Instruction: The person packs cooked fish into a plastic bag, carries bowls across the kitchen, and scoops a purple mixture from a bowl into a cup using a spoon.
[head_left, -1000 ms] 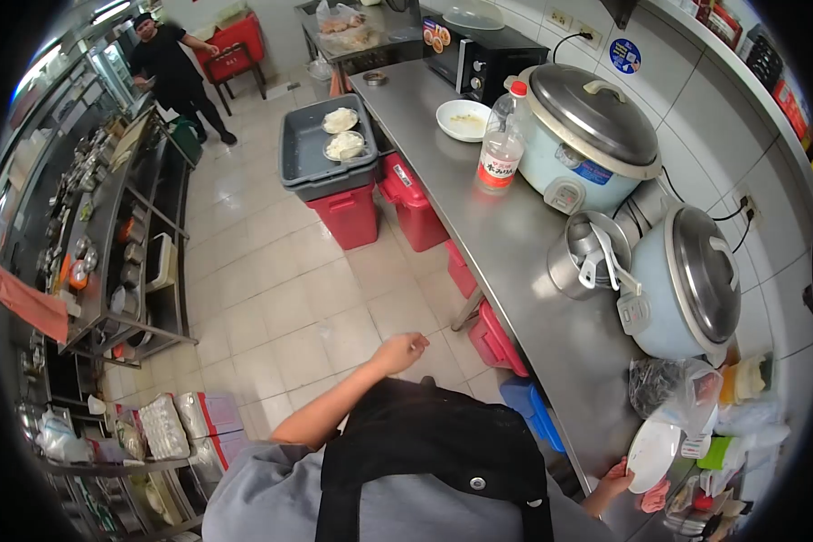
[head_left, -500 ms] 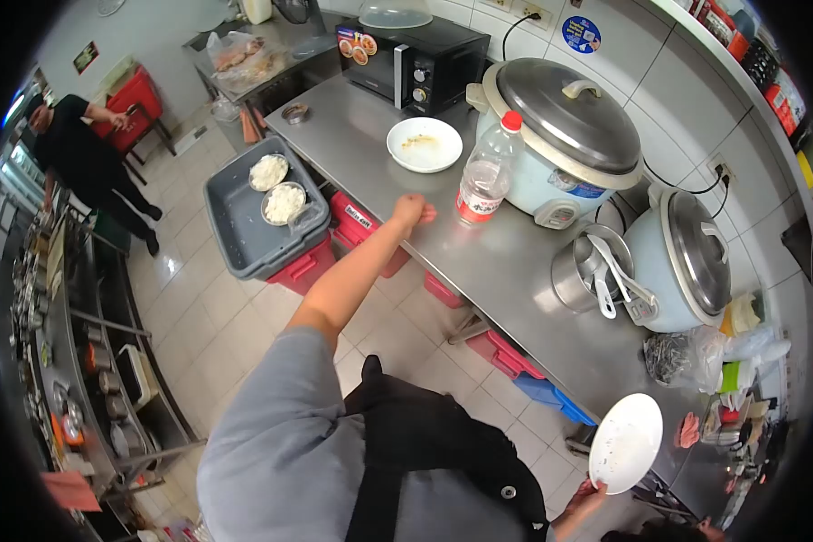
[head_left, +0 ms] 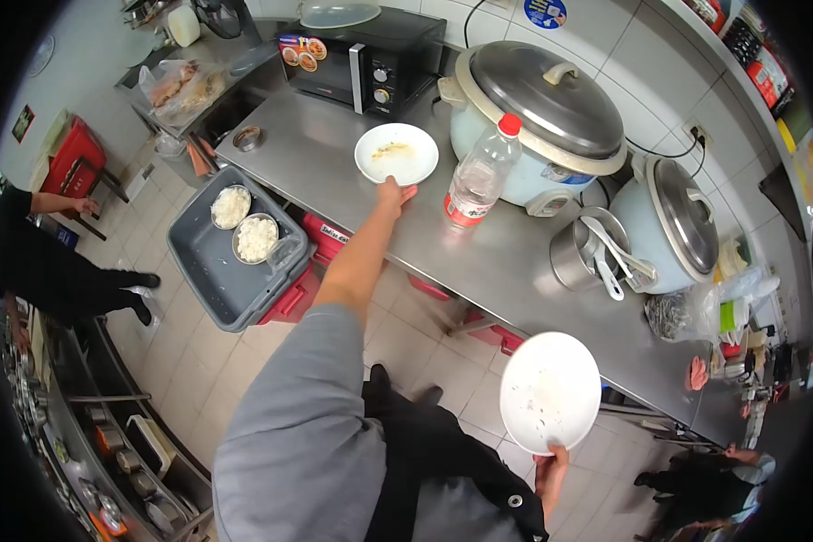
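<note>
Steel counter [head_left: 506, 289], centre of frame | left hand [head_left: 397, 193] at stained plate [head_left: 397, 154], grip unclear | right hand [head_left: 552, 462], lower right, pinching oval plate [head_left: 551, 394] | tiled floor [head_left: 429, 330] below

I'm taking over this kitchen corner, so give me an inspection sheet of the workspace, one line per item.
Surface: grey steel counter; no obvious spill seen.
Job's things: round white dish on the counter, brown residue inside; white oval plate, specks on its face, held up off the counter.
Clutter: clear bottle with red cap; steel pot holding white-handled utensils.
Hands: left hand at the dish's near rim, grip unclear; right hand grips the oval plate's edge.
Cables: black cables at a wall outlet, near two pale blue rice cookers.
Surroundings: grey plastic tub with two bowls of white rice; one person far left, another lower right.
</note>
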The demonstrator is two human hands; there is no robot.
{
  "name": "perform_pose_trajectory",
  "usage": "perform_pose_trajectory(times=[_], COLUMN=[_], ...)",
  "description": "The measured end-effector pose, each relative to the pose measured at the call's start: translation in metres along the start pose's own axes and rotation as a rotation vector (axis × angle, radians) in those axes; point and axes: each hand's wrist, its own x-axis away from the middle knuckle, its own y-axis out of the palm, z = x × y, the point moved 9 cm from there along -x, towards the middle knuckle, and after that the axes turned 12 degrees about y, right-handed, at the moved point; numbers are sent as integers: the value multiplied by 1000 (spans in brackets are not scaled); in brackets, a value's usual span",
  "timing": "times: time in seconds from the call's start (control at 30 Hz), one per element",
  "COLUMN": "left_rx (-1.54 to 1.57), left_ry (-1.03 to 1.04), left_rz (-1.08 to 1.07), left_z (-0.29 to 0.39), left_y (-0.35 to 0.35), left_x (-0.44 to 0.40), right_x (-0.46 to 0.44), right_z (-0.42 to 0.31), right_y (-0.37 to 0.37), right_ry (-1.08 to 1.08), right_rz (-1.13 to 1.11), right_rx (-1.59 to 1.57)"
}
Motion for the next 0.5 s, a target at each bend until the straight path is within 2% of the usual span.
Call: perform_pose_trajectory(times=[0.2, 0.27, 0.4, 0.5], left_rx=[-3, -167, -272, -314], left_ry=[31, -65, -23, -73], left_rz=[-163, -230, -349, -443], left_z=[5, 21, 78, 103], left_y=[-81, -107, -116, -102], left_x=[67, 118, 228, 291], right_x=[-41, -40, -64, -79], right_z=[2, -8, -4, 4], right_y=[68, 104, 155, 186], right_ry=[40, 43, 97, 107], right_rz=[-294, -340, -540, -608], right_rx=[204, 247, 359, 442])
